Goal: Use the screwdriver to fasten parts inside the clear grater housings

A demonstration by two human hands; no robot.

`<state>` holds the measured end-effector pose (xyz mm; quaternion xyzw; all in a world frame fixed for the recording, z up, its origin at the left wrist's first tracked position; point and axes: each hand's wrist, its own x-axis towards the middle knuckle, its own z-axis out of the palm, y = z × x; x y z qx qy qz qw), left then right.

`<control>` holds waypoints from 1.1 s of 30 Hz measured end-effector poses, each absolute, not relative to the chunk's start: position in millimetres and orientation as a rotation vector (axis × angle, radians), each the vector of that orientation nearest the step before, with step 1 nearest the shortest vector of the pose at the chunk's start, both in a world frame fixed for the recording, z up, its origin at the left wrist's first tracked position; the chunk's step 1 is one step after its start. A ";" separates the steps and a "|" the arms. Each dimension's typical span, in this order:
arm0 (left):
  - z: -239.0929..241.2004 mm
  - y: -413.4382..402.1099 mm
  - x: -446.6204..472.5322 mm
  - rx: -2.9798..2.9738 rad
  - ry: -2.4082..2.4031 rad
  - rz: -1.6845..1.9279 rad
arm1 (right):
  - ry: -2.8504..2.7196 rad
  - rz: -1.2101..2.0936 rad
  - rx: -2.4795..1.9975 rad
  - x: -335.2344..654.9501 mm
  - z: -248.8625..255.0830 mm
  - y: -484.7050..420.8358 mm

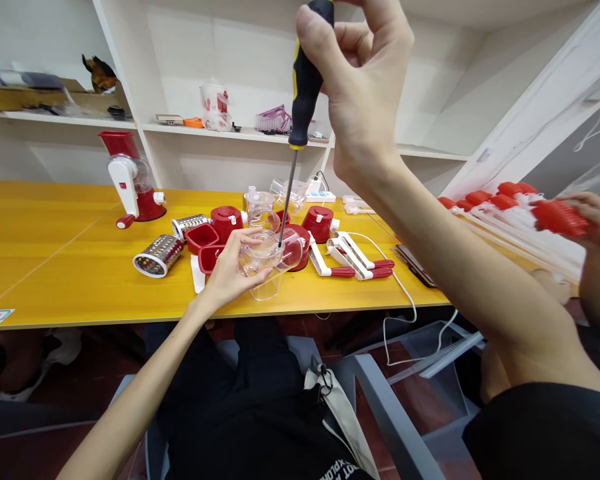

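My right hand (365, 73) is raised and grips a black and yellow screwdriver (305, 87) by its handle. The shaft points down, its tip at a clear plastic housing (267, 257); whether it touches a screw there is too small to tell. With fingers wrapped round its side, my left hand (235, 267) holds that housing just above the table's front edge. Behind it are red bases (320, 223), more clear housings (260, 200) and red hoppers (203, 237). White crank handles with red grips (363, 257) lie to the right, metal grater drums (160, 255) to the left.
An assembled red and white rotary grater (133, 177) stands at the back left of the yellow table (80, 280). A white power strip (321, 197) lies at the back. On the right, another person's hand (595, 213) holds a red item (560, 217) near several similar ones.
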<state>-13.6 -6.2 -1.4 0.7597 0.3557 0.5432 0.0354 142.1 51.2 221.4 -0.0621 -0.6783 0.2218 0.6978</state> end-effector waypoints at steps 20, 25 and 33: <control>-0.7 -6.6 -13.5 2.337 1.103 1.655 | -1.530 0.442 -0.097 149.1 218.9 58.0; -0.6 -6.5 -13.9 2.344 1.097 1.659 | -1.526 0.413 -0.155 146.7 217.0 53.3; -0.7 -6.2 -13.5 2.344 1.080 1.671 | -1.545 0.437 -0.100 149.9 217.5 62.8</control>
